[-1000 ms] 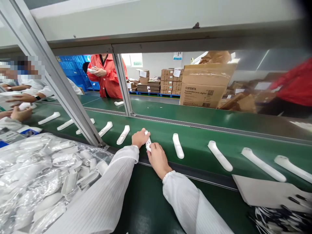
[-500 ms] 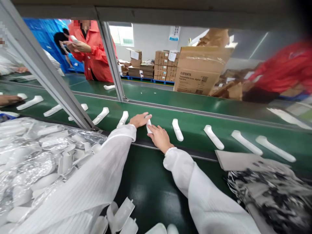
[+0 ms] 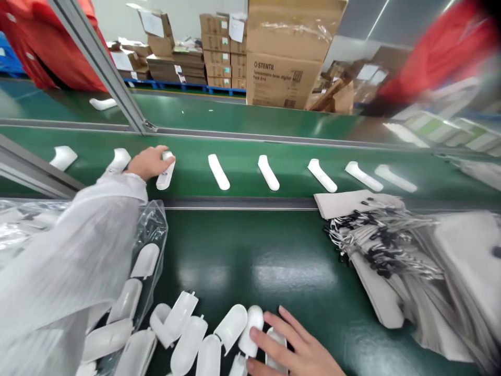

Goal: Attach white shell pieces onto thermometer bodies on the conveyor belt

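Observation:
My left hand (image 3: 151, 162) reaches over the green belt, its thumb and fingers closed around the upper end of a white curved handheld device (image 3: 165, 177). My right hand (image 3: 293, 347) is low in view, fingers spread. Its fingertips touch a small white plastic cover (image 3: 252, 329) among several similar loose covers. Another white cover (image 3: 274, 342) lies partly hidden beneath those fingers. Along the belt to the right of my left hand, more white devices (image 3: 219, 172) lie in a spaced row. One device (image 3: 119, 159) is partly behind my left hand and sleeve.
A clear plastic bag (image 3: 160, 222) of white covers is at left. Grey cloth pouches with cords (image 3: 376, 235) are piled at right. A metal post (image 3: 102, 57) rises beyond the belt. A large cardboard box (image 3: 289, 57) and people in red stand at the back.
My right hand has left the device on the belt and come down to the loose covers. My left hand remains at a device. The view has tilted down and turned right.

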Demonstrator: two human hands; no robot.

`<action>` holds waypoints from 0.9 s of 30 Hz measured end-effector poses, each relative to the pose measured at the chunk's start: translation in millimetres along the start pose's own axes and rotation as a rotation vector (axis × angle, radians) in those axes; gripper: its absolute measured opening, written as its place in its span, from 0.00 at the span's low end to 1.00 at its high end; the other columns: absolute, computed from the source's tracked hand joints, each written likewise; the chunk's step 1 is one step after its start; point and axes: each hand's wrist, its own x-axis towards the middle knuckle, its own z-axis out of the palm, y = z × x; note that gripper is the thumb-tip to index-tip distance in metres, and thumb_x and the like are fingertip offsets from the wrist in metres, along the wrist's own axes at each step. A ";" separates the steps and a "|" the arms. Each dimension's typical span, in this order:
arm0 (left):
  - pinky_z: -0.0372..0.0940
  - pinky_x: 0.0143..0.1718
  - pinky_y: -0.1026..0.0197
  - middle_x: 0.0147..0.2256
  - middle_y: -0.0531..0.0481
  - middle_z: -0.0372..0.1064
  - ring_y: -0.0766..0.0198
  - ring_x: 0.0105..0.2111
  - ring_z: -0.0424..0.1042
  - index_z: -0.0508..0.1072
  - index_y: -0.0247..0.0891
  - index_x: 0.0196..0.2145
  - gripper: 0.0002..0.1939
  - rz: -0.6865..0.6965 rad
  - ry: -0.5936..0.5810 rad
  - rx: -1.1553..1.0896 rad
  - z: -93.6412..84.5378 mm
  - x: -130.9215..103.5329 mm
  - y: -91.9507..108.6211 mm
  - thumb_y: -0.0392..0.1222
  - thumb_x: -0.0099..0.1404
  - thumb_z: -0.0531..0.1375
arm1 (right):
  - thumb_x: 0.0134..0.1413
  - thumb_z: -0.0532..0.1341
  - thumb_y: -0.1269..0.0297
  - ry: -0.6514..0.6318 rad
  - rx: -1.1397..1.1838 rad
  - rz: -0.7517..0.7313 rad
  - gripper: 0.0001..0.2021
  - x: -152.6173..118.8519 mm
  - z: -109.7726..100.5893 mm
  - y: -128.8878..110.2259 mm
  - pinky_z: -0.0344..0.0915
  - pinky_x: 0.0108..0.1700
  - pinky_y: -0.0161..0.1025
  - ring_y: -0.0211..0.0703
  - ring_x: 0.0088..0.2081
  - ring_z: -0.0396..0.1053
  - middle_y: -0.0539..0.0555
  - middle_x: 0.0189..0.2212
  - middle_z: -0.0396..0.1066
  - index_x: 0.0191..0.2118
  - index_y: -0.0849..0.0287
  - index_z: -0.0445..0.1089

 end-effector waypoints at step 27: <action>0.66 0.45 0.54 0.43 0.42 0.70 0.50 0.44 0.72 0.71 0.42 0.42 0.16 -0.093 0.134 -0.431 46.2 -4.0 65.5 0.53 0.66 0.51 | 0.65 0.56 0.64 0.208 -0.069 0.217 0.19 345.4 -12.3 123.1 0.66 0.52 0.41 0.49 0.49 0.73 0.57 0.51 0.74 0.59 0.56 0.68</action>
